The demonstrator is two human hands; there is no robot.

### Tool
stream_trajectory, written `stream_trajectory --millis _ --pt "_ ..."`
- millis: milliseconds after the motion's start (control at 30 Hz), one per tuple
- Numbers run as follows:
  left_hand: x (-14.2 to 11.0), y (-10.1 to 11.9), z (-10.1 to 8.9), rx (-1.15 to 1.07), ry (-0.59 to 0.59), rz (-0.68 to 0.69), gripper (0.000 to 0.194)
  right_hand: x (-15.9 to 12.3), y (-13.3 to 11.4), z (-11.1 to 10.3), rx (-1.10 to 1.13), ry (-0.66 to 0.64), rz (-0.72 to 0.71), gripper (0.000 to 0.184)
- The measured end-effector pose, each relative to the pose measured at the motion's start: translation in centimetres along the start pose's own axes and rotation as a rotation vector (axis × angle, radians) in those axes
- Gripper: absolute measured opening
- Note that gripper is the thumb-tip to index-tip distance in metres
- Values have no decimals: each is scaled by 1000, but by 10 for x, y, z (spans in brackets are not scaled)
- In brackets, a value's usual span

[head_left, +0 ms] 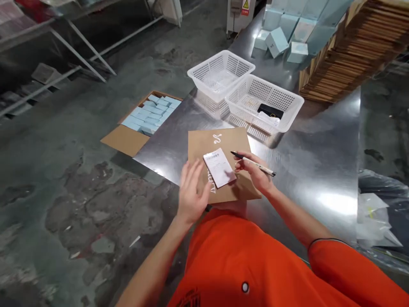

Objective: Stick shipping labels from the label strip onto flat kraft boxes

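Observation:
Between my hands lies a small white pad of labels (219, 168) with a barcode along its top edge. It rests on a flat brown cardboard piece (200, 143) with white printing, at the near edge of the metal table. My left hand (193, 189) is spread flat over the cardboard's left side, fingers apart, beside the pad. In my right hand (254, 172) is a pen (257, 165) with a white barrel and a black tip end. The pen points left, above the cardboard and just right of the pad.
Two white plastic baskets (265, 102) stand beyond the cardboard; the nearer one holds a black item (270, 111). Light-blue boxes (277, 41) and a tall stack of folded cardboard (348, 55) occupy the far right. An open carton (123, 140) of light-blue boxes sits left of the table (306, 170).

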State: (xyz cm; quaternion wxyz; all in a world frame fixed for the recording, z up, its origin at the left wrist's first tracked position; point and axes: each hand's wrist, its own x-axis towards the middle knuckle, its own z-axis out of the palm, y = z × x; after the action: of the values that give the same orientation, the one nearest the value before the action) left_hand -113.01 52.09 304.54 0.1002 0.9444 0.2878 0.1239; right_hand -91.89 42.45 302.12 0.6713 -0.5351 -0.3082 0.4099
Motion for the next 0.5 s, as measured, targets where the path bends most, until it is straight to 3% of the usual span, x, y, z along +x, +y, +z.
stream_trajectory --millis 100,200,333,500 --pt "3 9 28 -32 -19 -73 63 -5 -1 14 -231 -64 -38 28" --pt "8 13 44 -39 -60 -76 60 -1 4 24 -539 -171 -151 13" --pt "8 11 46 -70 -47 -112 57 7 16 28 -758 -322 -222 5" --pt "8 10 47 -92 -27 -118 56 9 22 29 -802 -272 -192 10"
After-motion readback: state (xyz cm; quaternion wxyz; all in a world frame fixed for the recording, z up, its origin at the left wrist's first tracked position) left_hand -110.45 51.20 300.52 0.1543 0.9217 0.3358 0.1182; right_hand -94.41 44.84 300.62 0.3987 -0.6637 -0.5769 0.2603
